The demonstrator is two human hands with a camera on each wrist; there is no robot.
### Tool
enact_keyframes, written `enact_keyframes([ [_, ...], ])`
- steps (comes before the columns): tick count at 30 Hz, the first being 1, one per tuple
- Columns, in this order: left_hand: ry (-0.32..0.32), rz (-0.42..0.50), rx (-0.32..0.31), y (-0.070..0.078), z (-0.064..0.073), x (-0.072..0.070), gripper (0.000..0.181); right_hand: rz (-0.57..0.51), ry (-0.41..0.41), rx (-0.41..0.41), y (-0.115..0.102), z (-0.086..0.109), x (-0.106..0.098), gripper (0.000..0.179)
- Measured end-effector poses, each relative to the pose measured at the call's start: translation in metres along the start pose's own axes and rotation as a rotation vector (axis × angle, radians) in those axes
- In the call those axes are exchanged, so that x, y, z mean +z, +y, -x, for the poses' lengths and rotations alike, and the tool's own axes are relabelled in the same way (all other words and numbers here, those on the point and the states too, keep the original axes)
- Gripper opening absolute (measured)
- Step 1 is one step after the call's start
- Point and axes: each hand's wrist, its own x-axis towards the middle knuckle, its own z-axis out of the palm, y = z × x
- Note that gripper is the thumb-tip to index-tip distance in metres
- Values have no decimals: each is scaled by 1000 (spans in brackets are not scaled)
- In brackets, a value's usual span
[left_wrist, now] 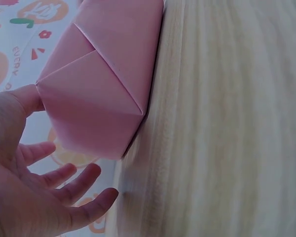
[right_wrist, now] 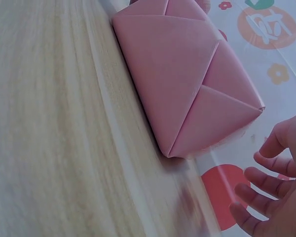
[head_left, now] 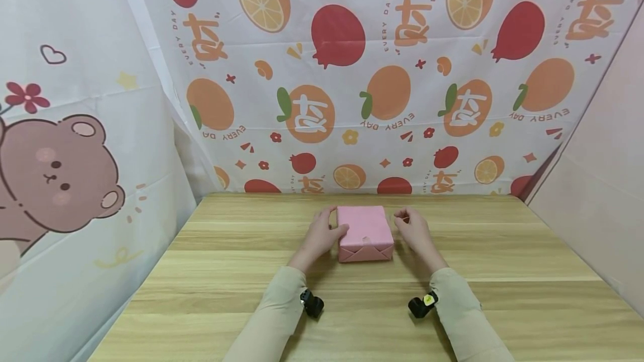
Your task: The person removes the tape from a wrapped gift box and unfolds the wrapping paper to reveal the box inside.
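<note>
A pink paper-wrapped box (head_left: 364,225) with folded ends lies on the table. At its left side is my left hand (head_left: 323,232), the thumb resting on the box's top near the edge. In the left wrist view that hand's other fingers (left_wrist: 91,210) spread loosely beside the box. My right hand (head_left: 415,232) is just off the right side, thumb and index tips close together. Whether they pinch something thin cannot be made out. A clear strip, like tape (right_wrist: 224,140), sticks out along the box's edge in the right wrist view.
The wooden table (head_left: 226,284) reaches back to a fruit-printed cloth (head_left: 392,155). A bear-printed cloth (head_left: 60,172) hangs on the left, and a pale panel (head_left: 598,183) stands on the right. Small black cameras (head_left: 313,303) sit on both wrists.
</note>
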Motion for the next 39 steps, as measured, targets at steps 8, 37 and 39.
enact_keyframes([
  [8,5,-52,106,1,-2,-1,64,-30,2,-9,0,-1,1,25],
  [37,65,2,24,-2,2,-2,69,-210,-119,-29,-4,0,5,30],
  [39,86,-15,17,-2,2,-1,71,-206,-107,-32,-4,0,5,29],
])
